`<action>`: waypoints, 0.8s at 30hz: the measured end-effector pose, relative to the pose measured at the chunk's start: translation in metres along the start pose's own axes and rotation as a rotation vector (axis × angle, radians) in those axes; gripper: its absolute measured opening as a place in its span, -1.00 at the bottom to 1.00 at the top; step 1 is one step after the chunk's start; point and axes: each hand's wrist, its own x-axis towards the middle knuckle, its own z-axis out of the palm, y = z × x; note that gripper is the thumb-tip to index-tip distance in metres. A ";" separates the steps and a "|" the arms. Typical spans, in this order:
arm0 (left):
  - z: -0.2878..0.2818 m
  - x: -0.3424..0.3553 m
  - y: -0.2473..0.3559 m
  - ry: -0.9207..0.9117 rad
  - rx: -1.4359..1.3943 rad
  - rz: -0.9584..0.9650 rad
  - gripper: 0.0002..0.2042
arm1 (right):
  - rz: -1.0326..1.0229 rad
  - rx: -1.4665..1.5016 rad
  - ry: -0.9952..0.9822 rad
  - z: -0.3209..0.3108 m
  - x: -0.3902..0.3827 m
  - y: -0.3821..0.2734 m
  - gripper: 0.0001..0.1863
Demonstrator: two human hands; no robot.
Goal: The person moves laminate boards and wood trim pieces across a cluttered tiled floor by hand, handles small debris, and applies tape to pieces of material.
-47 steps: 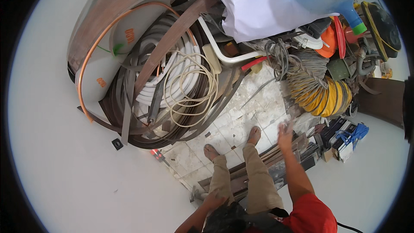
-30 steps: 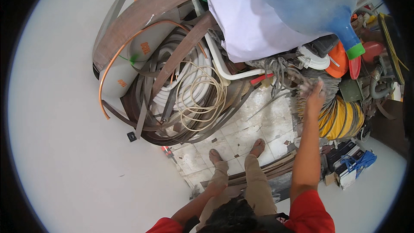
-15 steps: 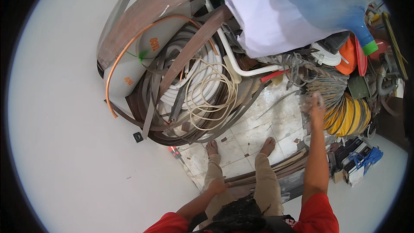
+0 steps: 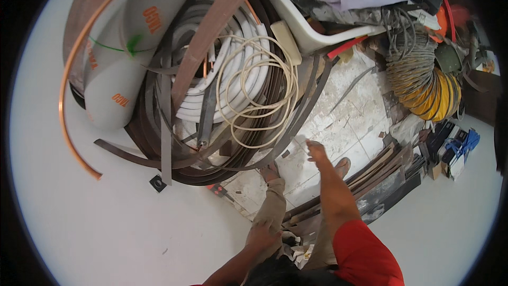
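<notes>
The coiled dark strips (image 4: 241, 159) lie on the tiles (image 4: 338, 132), around white pipe (image 4: 190, 112). Near them the right hand (image 4: 317, 153) hangs half-open, apparently empty, perhaps mid-reach; any grasp there calls for lowering it. The left hand (image 4: 263, 236) overlaps the trousers (image 4: 272, 201); I cannot tell its grip.

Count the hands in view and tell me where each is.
2: the left hand is at the left trouser leg; the right hand is above the tiled floor. None appears hidden.
</notes>
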 end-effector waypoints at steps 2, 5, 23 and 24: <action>-0.012 0.001 0.006 0.030 -0.019 -0.012 -0.25 | -0.002 0.177 -0.045 0.032 0.012 0.008 -0.29; -0.017 0.008 -0.003 0.024 -0.031 -0.021 -0.28 | -0.034 0.265 -0.005 0.055 0.030 0.003 -0.19; 0.017 0.012 -0.004 0.196 -0.133 -0.011 -0.38 | -0.135 0.310 -0.175 0.121 0.019 -0.077 0.16; 0.018 0.010 -0.001 0.179 -0.123 -0.023 -0.38 | -0.150 0.301 -0.170 0.124 0.016 -0.072 0.17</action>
